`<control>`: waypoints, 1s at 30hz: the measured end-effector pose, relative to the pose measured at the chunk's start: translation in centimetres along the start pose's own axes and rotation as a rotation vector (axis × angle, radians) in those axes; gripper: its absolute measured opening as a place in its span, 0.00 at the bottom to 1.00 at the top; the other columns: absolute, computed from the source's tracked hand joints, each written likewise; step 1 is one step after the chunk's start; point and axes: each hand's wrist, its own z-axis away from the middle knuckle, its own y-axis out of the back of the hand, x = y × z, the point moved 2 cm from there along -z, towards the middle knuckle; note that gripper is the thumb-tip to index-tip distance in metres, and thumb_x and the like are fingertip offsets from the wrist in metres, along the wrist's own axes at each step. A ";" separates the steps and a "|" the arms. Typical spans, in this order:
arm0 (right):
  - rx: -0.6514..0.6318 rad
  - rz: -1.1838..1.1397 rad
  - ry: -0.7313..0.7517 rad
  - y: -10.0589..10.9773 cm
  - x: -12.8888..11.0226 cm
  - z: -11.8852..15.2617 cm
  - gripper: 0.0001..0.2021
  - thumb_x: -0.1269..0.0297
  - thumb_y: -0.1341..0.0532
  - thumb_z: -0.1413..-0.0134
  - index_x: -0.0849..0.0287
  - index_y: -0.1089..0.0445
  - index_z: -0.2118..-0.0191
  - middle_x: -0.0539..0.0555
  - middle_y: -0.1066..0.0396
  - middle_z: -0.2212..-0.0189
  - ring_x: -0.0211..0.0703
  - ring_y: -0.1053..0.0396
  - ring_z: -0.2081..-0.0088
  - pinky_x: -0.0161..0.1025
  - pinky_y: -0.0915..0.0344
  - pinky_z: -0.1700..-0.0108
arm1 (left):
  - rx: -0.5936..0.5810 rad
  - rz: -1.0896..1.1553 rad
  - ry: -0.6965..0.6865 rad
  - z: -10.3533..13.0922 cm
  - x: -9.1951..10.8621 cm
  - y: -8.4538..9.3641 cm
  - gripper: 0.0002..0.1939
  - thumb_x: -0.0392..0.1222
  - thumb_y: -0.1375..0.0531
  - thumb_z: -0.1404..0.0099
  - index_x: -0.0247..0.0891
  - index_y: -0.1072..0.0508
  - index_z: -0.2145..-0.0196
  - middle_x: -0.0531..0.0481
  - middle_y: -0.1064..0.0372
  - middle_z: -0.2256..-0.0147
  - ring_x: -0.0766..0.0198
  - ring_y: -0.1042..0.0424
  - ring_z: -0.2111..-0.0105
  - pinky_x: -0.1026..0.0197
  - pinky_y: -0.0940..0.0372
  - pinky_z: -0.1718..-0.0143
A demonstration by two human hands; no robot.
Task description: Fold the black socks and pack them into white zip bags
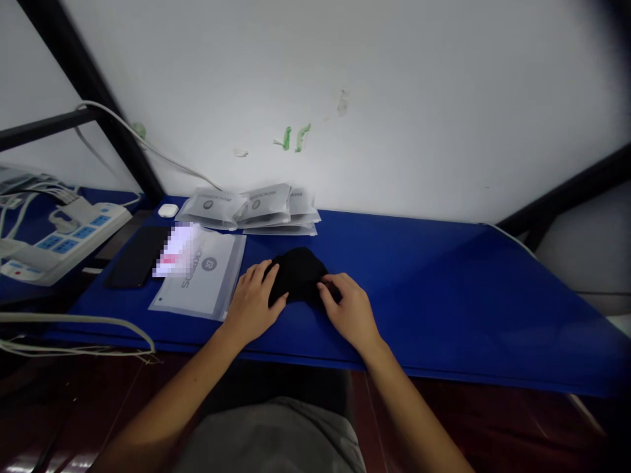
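Observation:
A soft black cloth item (298, 272), rounded and bunched at the top, lies on the blue table in front of me; I cannot tell its exact kind. My left hand (254, 299) rests on its left edge with fingers spread and thumb apart. At its right edge, my right hand (350, 309) is closed, thumb and fingers pinching the black fabric. Just left of my left hand lies a flat frosted zip bag (211, 269) with printed lettering. Several more filled zip bags (266, 203) sit in a pile behind, against the wall.
A dark phone (135, 256) and a lit, blurred-out screen (177, 249) lie on the left. Behind them is a small white case (168, 210). A power strip (73, 236) with cables stands at far left. Black metal bars (108, 112) frame the blue tabletop (444, 295).

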 end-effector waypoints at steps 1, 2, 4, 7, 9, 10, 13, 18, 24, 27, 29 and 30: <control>0.029 0.010 0.010 0.1 0.0 0.0 0.10 0.62 0.46 0.40 0.59 0.29 0.61 0.58 0.28 0.65 0.47 0.30 0.62 0.44 0.33 0.59 | 0.004 0.004 -0.007 0.0 -0.1 0.0 0.24 0.45 0.46 0.34 0.36 0.38 0.42 0.37 0.40 0.43 0.47 0.40 0.43 0.43 0.40 0.44; 0.061 0.020 0.025 0.2 -0.1 0.1 0.10 0.62 0.46 0.40 0.59 0.29 0.60 0.58 0.28 0.64 0.48 0.30 0.61 0.44 0.33 0.58 | 0.005 0.011 -0.013 0.0 -0.1 0.0 0.23 0.43 0.47 0.34 0.35 0.38 0.43 0.38 0.40 0.43 0.47 0.40 0.44 0.44 0.39 0.44; 0.108 0.032 0.073 0.2 -0.2 0.1 0.11 0.61 0.44 0.41 0.58 0.30 0.57 0.59 0.29 0.60 0.50 0.31 0.58 0.47 0.33 0.56 | 0.004 0.034 -0.026 0.0 -0.2 -0.1 0.21 0.38 0.48 0.34 0.34 0.37 0.44 0.38 0.39 0.44 0.48 0.39 0.44 0.45 0.38 0.45; 0.094 0.032 0.161 -0.1 -0.1 0.2 0.13 0.60 0.42 0.42 0.56 0.31 0.52 0.60 0.29 0.56 0.52 0.31 0.54 0.52 0.33 0.53 | 0.001 0.075 -0.040 0.1 -0.3 -0.1 0.20 0.33 0.50 0.35 0.33 0.36 0.45 0.39 0.36 0.45 0.51 0.38 0.44 0.46 0.37 0.45; 0.070 0.036 0.195 -0.3 0.0 0.3 0.14 0.62 0.42 0.42 0.56 0.32 0.51 0.60 0.29 0.55 0.52 0.32 0.54 0.53 0.33 0.53 | -0.002 0.093 -0.041 0.1 -0.4 0.0 0.20 0.32 0.50 0.35 0.33 0.35 0.46 0.39 0.35 0.45 0.52 0.37 0.44 0.46 0.37 0.44; 0.065 0.040 0.204 -0.3 0.1 0.3 0.13 0.63 0.42 0.42 0.56 0.32 0.51 0.60 0.29 0.56 0.52 0.32 0.54 0.52 0.33 0.53 | -0.001 0.100 -0.039 0.1 -0.5 0.0 0.20 0.31 0.51 0.35 0.34 0.35 0.46 0.40 0.35 0.45 0.52 0.37 0.44 0.46 0.37 0.44; 0.063 0.042 0.204 -0.4 0.3 0.3 0.12 0.65 0.43 0.41 0.57 0.32 0.52 0.59 0.28 0.58 0.51 0.31 0.55 0.51 0.32 0.54 | 0.008 0.117 -0.030 0.2 -0.5 0.0 0.19 0.34 0.50 0.34 0.36 0.35 0.46 0.40 0.35 0.45 0.52 0.37 0.44 0.45 0.37 0.44; 0.058 0.055 0.200 -0.4 0.4 0.3 0.11 0.66 0.43 0.42 0.57 0.33 0.53 0.58 0.28 0.58 0.51 0.31 0.56 0.50 0.32 0.56 | 0.006 0.105 -0.023 0.2 -0.3 0.2 0.19 0.42 0.45 0.34 0.36 0.35 0.46 0.40 0.37 0.44 0.51 0.38 0.44 0.45 0.37 0.44; 0.064 0.113 0.204 -0.4 0.4 0.3 0.10 0.67 0.42 0.42 0.58 0.32 0.54 0.58 0.28 0.59 0.51 0.32 0.56 0.48 0.33 0.57 | 0.025 0.094 -0.014 0.2 -0.5 0.2 0.17 0.37 0.46 0.34 0.35 0.33 0.47 0.40 0.36 0.47 0.51 0.37 0.45 0.45 0.36 0.45; 0.075 0.142 0.223 -0.4 0.2 0.4 0.08 0.68 0.43 0.42 0.58 0.31 0.56 0.58 0.28 0.60 0.50 0.32 0.58 0.47 0.34 0.59 | 0.019 0.128 -0.022 0.3 -0.8 -0.1 0.18 0.32 0.47 0.35 0.35 0.34 0.47 0.40 0.35 0.47 0.53 0.36 0.46 0.45 0.35 0.45; 0.075 0.149 0.240 -0.4 0.1 0.4 0.07 0.69 0.43 0.42 0.58 0.30 0.59 0.56 0.27 0.61 0.48 0.32 0.59 0.45 0.34 0.60 | 0.028 0.149 -0.025 0.4 -0.9 -0.1 0.19 0.30 0.48 0.35 0.35 0.34 0.47 0.41 0.35 0.48 0.53 0.35 0.47 0.46 0.35 0.45; 0.074 0.147 0.248 -0.3 0.0 0.4 0.06 0.69 0.43 0.41 0.57 0.30 0.60 0.56 0.27 0.62 0.48 0.32 0.60 0.45 0.35 0.60 | 0.035 0.158 -0.026 0.4 -1.0 -0.1 0.19 0.30 0.49 0.35 0.35 0.33 0.47 0.41 0.34 0.48 0.54 0.35 0.47 0.46 0.35 0.45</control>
